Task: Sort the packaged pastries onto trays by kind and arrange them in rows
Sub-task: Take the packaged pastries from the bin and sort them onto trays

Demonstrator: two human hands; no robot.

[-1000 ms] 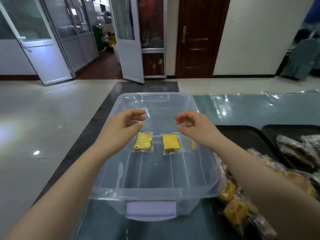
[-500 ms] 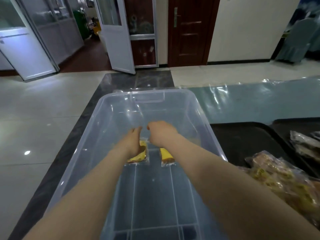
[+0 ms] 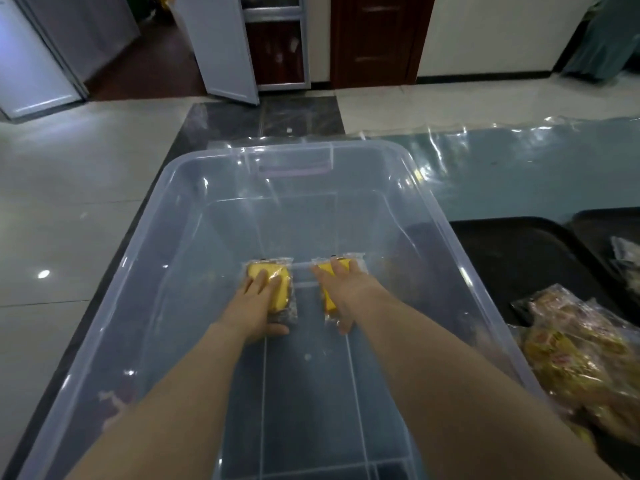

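Two yellow cake slices in clear wrappers lie side by side on the floor of a large clear plastic bin point(image 3: 446, 216). My left hand point(image 3: 258, 306) lies on the left cake packet point(image 3: 277, 271), fingers over its top and thumb at its near end. My right hand point(image 3: 341, 292) covers the right cake packet point(image 3: 329, 301), fingers over the top, thumb at the near end. Both packets still touch the bin floor. A heap of other wrapped pastries point(image 3: 575, 355) sits on a black tray point(image 3: 512, 247) to the right.
A second black tray point(image 3: 602, 223) holding a few wrapped pastries point(image 3: 627, 254) stands at the far right. The table carries a shiny clear plastic sheet point(image 3: 519, 161). The table's left edge runs along the bin; tiled floor and open doors lie beyond.
Both hands came down from above the bin's rim into the bin and closed over the two yellow cake packets. The camera tipped downward and moved closer.
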